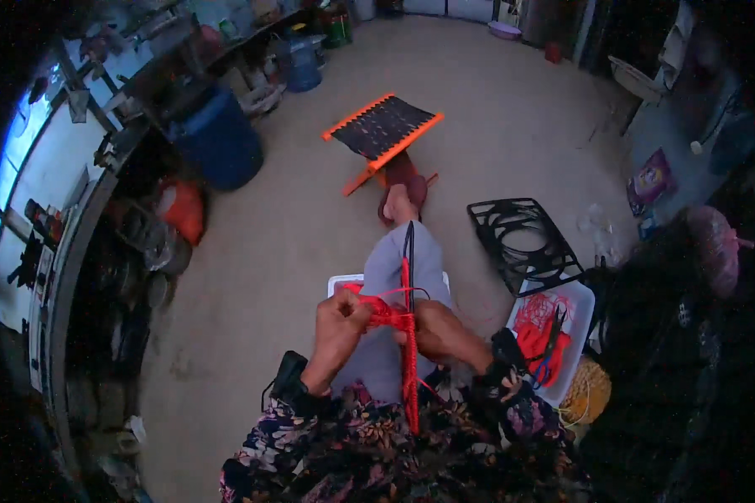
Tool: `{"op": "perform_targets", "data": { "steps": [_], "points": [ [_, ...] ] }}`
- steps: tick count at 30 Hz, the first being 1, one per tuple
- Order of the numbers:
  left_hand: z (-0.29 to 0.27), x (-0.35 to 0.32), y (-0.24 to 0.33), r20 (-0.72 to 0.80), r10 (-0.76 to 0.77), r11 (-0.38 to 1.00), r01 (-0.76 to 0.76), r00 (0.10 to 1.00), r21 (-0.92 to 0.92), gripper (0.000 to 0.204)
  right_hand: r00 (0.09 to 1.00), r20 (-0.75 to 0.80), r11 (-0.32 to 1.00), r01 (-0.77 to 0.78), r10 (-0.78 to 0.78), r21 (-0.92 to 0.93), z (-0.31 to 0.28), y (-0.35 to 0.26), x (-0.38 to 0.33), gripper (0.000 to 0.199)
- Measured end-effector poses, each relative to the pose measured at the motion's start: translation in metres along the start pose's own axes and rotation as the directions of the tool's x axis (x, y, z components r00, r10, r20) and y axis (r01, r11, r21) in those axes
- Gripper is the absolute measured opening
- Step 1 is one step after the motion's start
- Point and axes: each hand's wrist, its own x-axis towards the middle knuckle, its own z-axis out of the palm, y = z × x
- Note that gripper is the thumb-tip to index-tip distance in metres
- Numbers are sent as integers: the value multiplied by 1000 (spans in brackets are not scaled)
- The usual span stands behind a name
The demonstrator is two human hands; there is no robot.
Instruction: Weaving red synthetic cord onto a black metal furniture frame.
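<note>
My left hand (pixel 337 331) pinches a bunch of red cord (pixel 384 314) above my lap, its fingers and thumb pressed together. The cord runs rightward to a thin black frame (pixel 408 241), standing edge-on between my hands. Red cord is wrapped in a tight band (pixel 411 369) along its lower part, and a loose strand crosses near its middle. My right hand (pixel 446 334) closes on the frame from the right side, its fingertips partly hidden behind it. Beyond my hands, a white tray (pixel 344 278) shows past my legs.
On my right stands a white tub (pixel 585 302) with red cord (pixel 538 312) and scissors (pixel 552 348). A black openwork panel (pixel 503 204) leans against it. Ahead is an orange-framed stool (pixel 383 126), close to my foot. A blue barrel (pixel 218 138) and cluttered shelving line the left.
</note>
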Motion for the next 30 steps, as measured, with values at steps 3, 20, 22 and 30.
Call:
{"op": "perform_targets", "data": {
  "steps": [3, 20, 22, 30],
  "points": [
    [-8, -2, 11, -60, 134, 990, -131, 989, 52, 13, 995, -50, 985, -76, 84, 153, -29, -23, -8, 41],
    [4, -6, 70, -38, 233, 849, -222, 972, -480, 11, 950, -224, 968, 182, -219, -175, -56, -69, 30, 36],
    [0, -7, 62, -63, 227, 809, -224, 972, -543, 11, 922, -369, 971, 186, -120, 149, -53, -74, 26, 33],
    [29, 0, 59, 117, 155, 935, -107, 981, -338, 14, 878, -468, 225, 439, 97, 870, -147, -97, -65, 19]
  ]
}}
